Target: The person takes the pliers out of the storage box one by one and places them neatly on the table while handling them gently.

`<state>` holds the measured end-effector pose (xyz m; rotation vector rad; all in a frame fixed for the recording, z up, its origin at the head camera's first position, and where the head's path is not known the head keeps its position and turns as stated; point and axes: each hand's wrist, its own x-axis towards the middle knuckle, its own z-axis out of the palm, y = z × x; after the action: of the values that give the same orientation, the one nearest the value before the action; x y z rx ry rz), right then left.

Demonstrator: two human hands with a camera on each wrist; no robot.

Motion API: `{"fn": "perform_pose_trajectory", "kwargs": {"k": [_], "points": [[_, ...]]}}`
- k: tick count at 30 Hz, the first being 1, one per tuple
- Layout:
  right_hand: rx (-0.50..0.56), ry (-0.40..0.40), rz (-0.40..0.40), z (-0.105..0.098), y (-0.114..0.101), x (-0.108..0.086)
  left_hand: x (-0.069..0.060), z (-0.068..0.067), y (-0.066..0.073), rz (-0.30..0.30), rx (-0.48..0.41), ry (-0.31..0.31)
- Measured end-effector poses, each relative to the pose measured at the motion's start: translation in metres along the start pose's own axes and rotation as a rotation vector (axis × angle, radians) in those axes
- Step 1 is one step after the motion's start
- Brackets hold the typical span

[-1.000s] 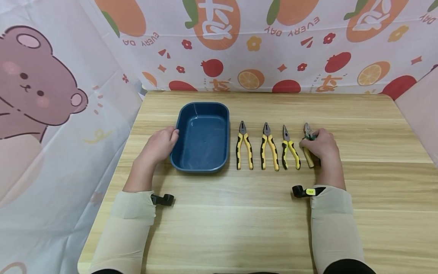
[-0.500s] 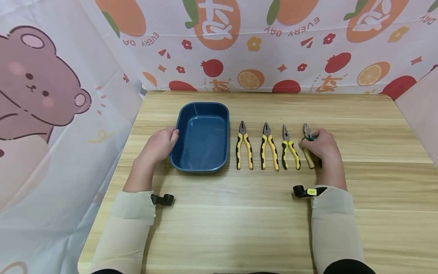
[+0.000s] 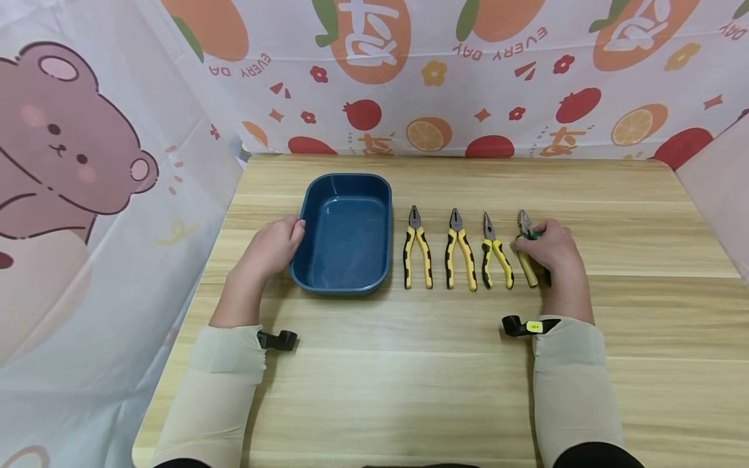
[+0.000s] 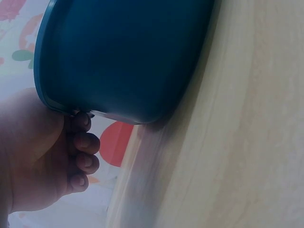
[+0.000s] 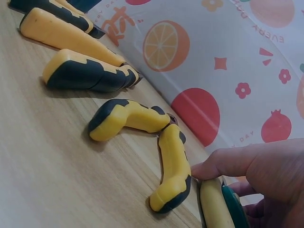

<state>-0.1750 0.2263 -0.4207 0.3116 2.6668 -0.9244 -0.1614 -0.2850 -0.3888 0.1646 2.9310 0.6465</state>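
Observation:
My left hand (image 3: 273, 248) grips the left rim of an empty blue plastic basin (image 3: 345, 286); in the left wrist view its curled fingers (image 4: 86, 142) sit at the basin wall (image 4: 123, 61). Over at the right end of a row of tools, my right hand (image 3: 550, 248) holds pliers (image 3: 528, 268) with pale yellow and green handles, their metal nose pointing away. The right wrist view has the thumb on the pale handle (image 5: 216, 204); the other fingers are partly hidden behind the green one. These pliers appear to lie on the table.
Long-nose pliers (image 3: 497, 250) lie just left of my right hand. Two larger combination pliers, one in the middle (image 3: 466, 253) and one near the basin (image 3: 424, 252), have yellow and black handles. Behind the wooden table (image 3: 398, 390) hangs a fruit-print cloth (image 3: 433, 104).
My right hand and the pliers in it have shifted only slightly. The left hand, the basin and the other pliers stay where they were.

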Motion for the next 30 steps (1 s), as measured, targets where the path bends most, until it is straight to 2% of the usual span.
{"fn": "perform_pose_trajectory", "kwargs": {"k": [9,20,26,30], "points": [[0.012,-0.011,0.002,-0.0003,-0.0023,-0.0029,0.0001,-0.0006,-0.0003,-0.006,0.006,-0.01],[0.086,-0.023,0.0,-0.0008,-0.0031,-0.0004,-0.0009,-0.0034,-0.0051,-0.022,0.007,-0.014],[0.094,0.019,-0.037,-0.0017,-0.0026,-0.0013,-0.0013,-0.0044,-0.0055,-0.023,0.002,-0.024],[0.154,0.121,-0.085,-0.0037,-0.0051,-0.0027,-0.0015,-0.0068,-0.0045,-0.047,-0.005,-0.05]]}}
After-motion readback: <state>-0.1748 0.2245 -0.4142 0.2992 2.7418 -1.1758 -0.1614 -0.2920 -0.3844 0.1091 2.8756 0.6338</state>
